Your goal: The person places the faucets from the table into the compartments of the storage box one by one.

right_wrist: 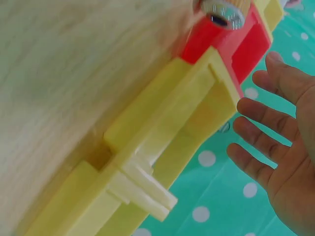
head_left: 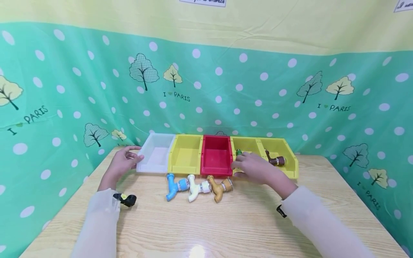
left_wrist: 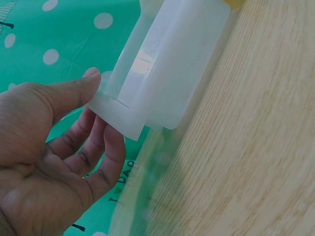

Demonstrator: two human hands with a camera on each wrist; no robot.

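Observation:
My left hand (head_left: 124,163) pinches the side wall of the white bin (left_wrist: 187,64) between thumb and fingers, at the left end of the row. My right hand (head_left: 253,166) hovers over the yellow bin (head_left: 246,142) just right of the red bin (head_left: 216,157). In the right wrist view its fingers are spread and hold nothing. A green tap (head_left: 238,152) shows partly in that bin, mostly hidden behind the hand. A dark brown tap (head_left: 276,160) lies in the rightmost yellow bin (head_left: 292,168).
Before the row, a blue tap (head_left: 174,187), a white tap (head_left: 197,188) and a tan tap (head_left: 220,188) lie side by side on the wooden table (head_left: 180,229). Another yellow bin (head_left: 185,154) stands between the white and red ones. A dotted green curtain (head_left: 222,96) hangs behind.

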